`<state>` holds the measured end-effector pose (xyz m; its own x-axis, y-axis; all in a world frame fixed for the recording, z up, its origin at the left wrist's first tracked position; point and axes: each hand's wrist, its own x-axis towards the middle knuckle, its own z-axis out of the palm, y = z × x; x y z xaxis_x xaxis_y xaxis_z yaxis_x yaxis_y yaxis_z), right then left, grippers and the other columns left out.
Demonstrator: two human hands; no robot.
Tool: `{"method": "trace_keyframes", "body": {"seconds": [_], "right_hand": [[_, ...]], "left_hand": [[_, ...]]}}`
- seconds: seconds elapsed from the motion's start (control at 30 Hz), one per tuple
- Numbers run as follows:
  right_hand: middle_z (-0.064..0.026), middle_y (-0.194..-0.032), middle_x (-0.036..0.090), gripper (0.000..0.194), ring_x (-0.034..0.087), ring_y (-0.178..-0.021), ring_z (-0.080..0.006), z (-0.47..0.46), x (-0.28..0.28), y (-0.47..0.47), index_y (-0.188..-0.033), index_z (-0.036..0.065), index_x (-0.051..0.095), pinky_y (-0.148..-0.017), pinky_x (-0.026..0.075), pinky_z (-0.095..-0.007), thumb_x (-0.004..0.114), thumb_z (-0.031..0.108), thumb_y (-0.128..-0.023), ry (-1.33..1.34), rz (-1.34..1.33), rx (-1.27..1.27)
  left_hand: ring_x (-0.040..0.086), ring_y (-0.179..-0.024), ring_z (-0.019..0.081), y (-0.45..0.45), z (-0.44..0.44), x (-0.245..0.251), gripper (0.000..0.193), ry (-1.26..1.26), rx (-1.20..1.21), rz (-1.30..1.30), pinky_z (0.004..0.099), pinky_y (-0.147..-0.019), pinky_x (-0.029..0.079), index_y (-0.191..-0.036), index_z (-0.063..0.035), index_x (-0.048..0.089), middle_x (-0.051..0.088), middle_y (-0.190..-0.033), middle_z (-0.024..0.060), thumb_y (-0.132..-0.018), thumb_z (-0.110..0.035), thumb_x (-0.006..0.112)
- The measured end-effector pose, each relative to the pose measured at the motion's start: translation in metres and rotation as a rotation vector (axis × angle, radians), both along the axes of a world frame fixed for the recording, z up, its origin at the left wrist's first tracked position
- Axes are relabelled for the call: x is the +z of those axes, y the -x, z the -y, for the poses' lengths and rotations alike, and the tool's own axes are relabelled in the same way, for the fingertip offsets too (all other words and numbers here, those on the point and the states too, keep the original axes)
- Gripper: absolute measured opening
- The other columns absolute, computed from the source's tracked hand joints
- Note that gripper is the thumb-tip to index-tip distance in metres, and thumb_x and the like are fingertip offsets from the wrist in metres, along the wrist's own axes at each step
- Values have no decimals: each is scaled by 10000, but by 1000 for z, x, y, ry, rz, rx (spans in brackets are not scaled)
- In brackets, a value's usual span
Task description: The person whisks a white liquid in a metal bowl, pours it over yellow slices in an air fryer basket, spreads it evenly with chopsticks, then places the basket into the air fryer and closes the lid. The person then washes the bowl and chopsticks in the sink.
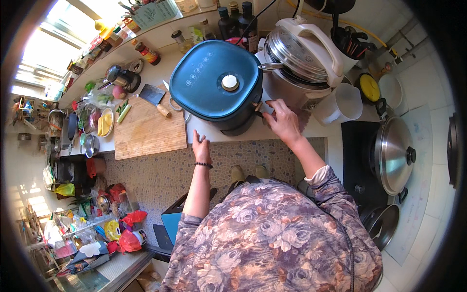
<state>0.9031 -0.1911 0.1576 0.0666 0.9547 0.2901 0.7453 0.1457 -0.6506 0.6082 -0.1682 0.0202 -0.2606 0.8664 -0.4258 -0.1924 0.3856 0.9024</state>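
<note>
A blue-topped air fryer (pixel 197 80) with a pale round dial stands on the white counter before me. My right hand (pixel 282 120) is at its right side, with thumb and fingertips close to the dark handle (pixel 258 109). Whether they grip the handle cannot be told. My left hand (pixel 201 148) is just off the counter's front edge, fingers apart and holding nothing. Left of the fryer lies a wooden cutting board (pixel 149 127). On it are a cleaver (pixel 153 95) with a wooden handle and a cut piece of green vegetable (pixel 124 113).
A white electric pressure cooker (pixel 292 87) and a translucent plastic jug (pixel 341 104) stand right of the fryer. Further right, a lidded steel wok (pixel 396 155) sits on the cooktop. Bottles (pixel 248 25) line the wall behind. A plate of yellow food (pixel 105 122) is at left.
</note>
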Motion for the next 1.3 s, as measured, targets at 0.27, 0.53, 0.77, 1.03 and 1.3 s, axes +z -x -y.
{"method": "trace_keyframes", "body": {"seconds": [0.27,0.53,0.77,1.03,1.3], "right_hand": [[-115,-948,587,336,612,-812,-329,-12,3,13,-1007,58,580,-653,495,-423,682,300,-797,-98,119,13],[-118,-950,584,340,611,-807,-338,7,15,11,-1064,67,575,-658,488,-413,661,298,-831,-83,116,7],[-149,-805,589,66,596,-738,-328,51,2,26,-888,21,598,-646,469,-396,605,71,-846,-57,-81,269],[-133,-839,610,56,618,-746,-324,73,-25,58,-869,24,602,-621,489,-371,616,50,-821,173,-164,532],[-138,-833,610,54,616,-765,-325,72,-38,61,-863,30,612,-643,481,-380,599,79,-843,342,-249,556]], "left_hand": [[628,-747,183,90,127,-78,389,357,51,212,253,-518,474,-1247,-59,462,593,-947,79,-873,32,409],[439,-413,103,138,260,-147,162,671,231,97,257,-355,288,-929,-124,565,448,-587,1,-866,-27,451],[588,-653,161,137,327,-200,204,499,-368,-493,306,-576,448,-813,-79,672,619,-721,27,-864,-240,556],[635,-1001,234,132,311,-174,362,556,-371,-641,331,-874,475,-1043,-50,683,679,-1051,130,-820,-324,604],[599,-1082,281,129,293,-157,435,571,-368,-582,348,-936,451,-1120,-32,647,639,-1138,171,-804,-329,604]]}}
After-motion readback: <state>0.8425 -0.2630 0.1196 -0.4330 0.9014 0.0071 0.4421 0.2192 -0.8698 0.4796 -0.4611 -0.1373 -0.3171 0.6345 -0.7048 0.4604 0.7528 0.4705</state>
